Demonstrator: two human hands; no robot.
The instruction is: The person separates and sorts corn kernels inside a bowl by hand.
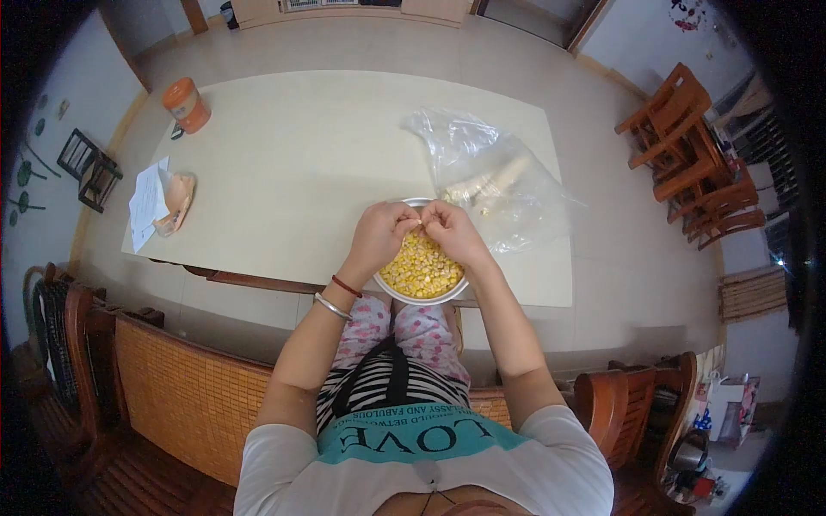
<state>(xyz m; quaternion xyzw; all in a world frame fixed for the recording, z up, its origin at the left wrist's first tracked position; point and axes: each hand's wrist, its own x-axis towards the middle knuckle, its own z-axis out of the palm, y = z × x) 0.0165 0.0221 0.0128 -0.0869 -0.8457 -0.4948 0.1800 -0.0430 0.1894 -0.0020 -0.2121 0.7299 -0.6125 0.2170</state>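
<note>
A round metal bowl (421, 301) full of loose yellow corn kernels (422, 268) sits at the near edge of the table. Over its far side, my left hand (379, 234) and my right hand (453, 230) meet with their fingertips pinched close together. A tiny pale bit shows between the fingertips, too small to name for certain. Just beyond the bowl, to the right, lies a clear plastic bag (525, 206) with pale corncobs (503, 179) inside, partly hidden by the crumpled film.
On the pale table (301, 155) stand an orange canister (187, 105) at the far left and papers (149, 205) beside an opened packet (175, 206). Wooden stools (680, 129) are stacked to the right. Behind me is a wooden bench (189, 378) with a woven mat.
</note>
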